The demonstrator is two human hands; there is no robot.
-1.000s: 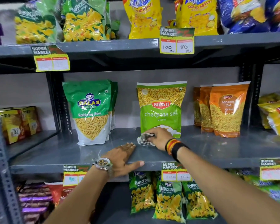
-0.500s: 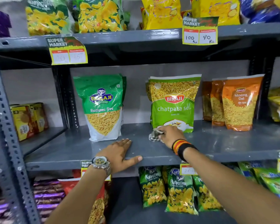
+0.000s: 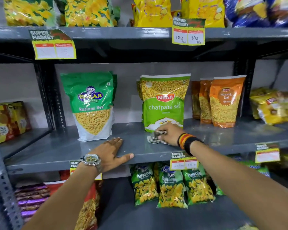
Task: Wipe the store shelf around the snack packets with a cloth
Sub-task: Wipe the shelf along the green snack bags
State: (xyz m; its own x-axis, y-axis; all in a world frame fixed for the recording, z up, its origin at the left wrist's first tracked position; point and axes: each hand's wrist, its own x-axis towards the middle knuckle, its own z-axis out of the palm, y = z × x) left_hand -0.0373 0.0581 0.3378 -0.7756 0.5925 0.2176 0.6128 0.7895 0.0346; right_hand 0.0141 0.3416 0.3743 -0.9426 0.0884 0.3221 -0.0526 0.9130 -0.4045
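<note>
My right hand (image 3: 169, 134) presses a crumpled checked cloth (image 3: 154, 138) onto the grey middle shelf (image 3: 135, 143), right in front of the light-green Chatpata Sev packet (image 3: 164, 103). My left hand (image 3: 111, 152) lies flat on the shelf's front edge with fingers spread and holds nothing; a watch is on its wrist. A dark-green Ratlami Sev packet (image 3: 91, 103) stands upright to the left, just behind that hand. Orange Moong Dal packets (image 3: 224, 101) stand to the right.
The shelf above (image 3: 123, 33) carries yellow, green and blue snack bags and price tags. Green Puffcorn bags (image 3: 170, 185) hang below. Black uprights (image 3: 48, 95) flank the bay. Boxes (image 3: 8, 120) sit far left, yellow packets (image 3: 273, 105) far right.
My right hand with the cloth has slid right along the shelf, from the gap between the packets to in front of the Chatpata Sev packet. The left hand stays planted.
</note>
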